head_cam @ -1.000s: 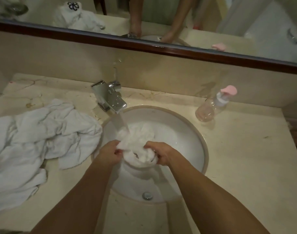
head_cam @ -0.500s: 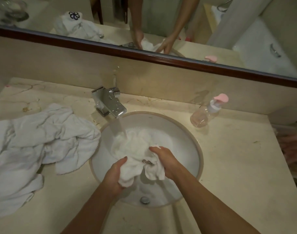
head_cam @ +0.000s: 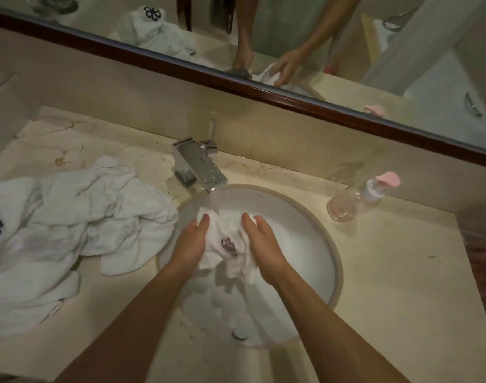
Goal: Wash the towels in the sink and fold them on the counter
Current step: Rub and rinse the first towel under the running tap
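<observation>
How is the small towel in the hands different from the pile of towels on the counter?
The small towel is inside the sink under running water from the faucet; the towel pile lies on the counter, left of the sink. The left hand and right hand press the small towel between them; nothing touches the pile. The pile is much bigger. Both are white and crumpled.
</observation>
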Available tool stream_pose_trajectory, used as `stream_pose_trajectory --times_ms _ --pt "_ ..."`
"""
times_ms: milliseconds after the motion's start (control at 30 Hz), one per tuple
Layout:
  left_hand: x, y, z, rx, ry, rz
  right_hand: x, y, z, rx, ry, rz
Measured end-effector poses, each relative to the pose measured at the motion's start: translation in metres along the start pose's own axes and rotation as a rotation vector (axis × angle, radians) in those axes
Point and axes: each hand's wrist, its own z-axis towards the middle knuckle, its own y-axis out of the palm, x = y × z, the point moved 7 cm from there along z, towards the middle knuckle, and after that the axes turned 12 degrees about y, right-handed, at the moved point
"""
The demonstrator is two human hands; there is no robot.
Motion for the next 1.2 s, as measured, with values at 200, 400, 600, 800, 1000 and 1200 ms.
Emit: stream_pose_trajectory --times_ms 200,400,600,800,1000,1200 --pt "0.030 0.041 -0.043 -0.094 0.179 0.248 -0.002 0.003 0.041 0.349 0.055 0.012" --pt "0.007 0.009 0.036 0.070 -0.045 0.159 -0.036 0.058 0.050 0.132 -0.139 -0.262" --pt "-0.021 0.013 0.054 0.068 -0.143 0.052 -0.027 0.059 0.101 0.128 -0.046 -0.428" --pt "-0.019 0.041 0.035 -0.009 -0.077 -0.074 -0.054 0.048 0.106 0.211 -0.128 -0.594" --pt "-0.043 0.019 0.059 0.054 -0.261 -0.236 -0.031 0.070 0.106 0.133 -0.110 -0.680" --pt "-0.041 0.042 0.023 -0.031 -0.175 -0.284 -0.020 0.041 0.112 0.110 0.183 -0.163"
